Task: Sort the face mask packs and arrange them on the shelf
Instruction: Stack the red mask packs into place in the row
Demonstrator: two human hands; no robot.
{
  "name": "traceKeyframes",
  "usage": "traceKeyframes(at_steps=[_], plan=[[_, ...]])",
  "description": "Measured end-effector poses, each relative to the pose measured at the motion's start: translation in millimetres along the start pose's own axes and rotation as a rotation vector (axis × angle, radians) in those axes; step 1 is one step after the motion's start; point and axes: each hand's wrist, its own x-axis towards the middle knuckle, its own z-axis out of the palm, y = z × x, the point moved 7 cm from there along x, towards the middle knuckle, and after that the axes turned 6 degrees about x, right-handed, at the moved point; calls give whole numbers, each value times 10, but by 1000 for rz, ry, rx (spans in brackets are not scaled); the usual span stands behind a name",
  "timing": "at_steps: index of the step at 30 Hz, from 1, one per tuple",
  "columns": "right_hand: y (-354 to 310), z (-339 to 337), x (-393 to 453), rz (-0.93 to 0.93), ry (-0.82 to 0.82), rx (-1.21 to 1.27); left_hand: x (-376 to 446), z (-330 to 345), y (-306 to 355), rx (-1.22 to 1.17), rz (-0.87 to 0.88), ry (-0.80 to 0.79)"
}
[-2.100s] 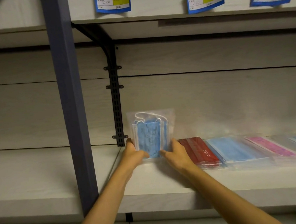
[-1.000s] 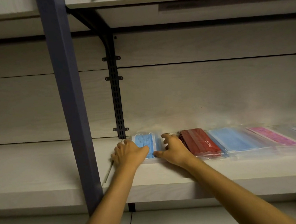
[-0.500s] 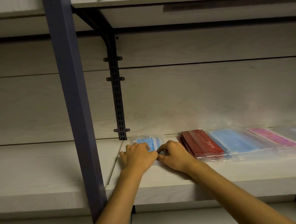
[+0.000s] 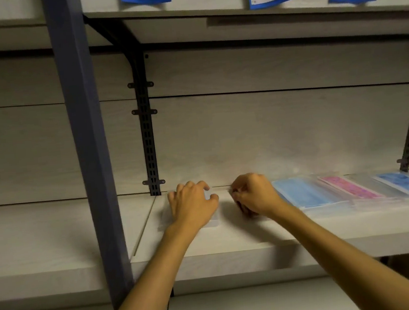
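Both hands are on the shelf [image 4: 233,242] in the head view, the only view there is. Left hand [image 4: 192,206] lies palm-down over a clear pack [image 4: 211,221] at the left end of the row, its fingers curved over the far edge; the pack's contents are hidden under the hand, and whether the fingers truly grip it or only press it flat cannot be told. Right hand [image 4: 254,195] is curled, fingers bent in at the left edge of a dark red pack [image 4: 243,207], most of which it covers; it looks like a pinch, but blur leaves that uncertain.

To the right lie a light blue pack [image 4: 300,192], a pink pack [image 4: 348,186] and a darker blue pack [image 4: 403,180], all flat, edges overlapping like tiles.

The step appears to be squaring the two leftmost packs into that row. To do it well, slide rather than lift: hold the left pack flat, draw the red one so its spacing and angle match the neighbours, and keep the near edges in one line. Slippery film may let packs skate, so press lightly.
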Motion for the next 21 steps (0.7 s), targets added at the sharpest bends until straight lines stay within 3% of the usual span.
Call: traceKeyframes(at_steps=[6, 12, 21], plan=[[682, -458, 61, 96, -88, -228, 95, 124, 605, -109, -4, -137], [1014, -434, 67, 86, -186, -350, 105, 454, 942, -215, -139, -334], [1098, -279, 35, 49, -273, -291, 171, 697, 1040, -583, -401, -502]])
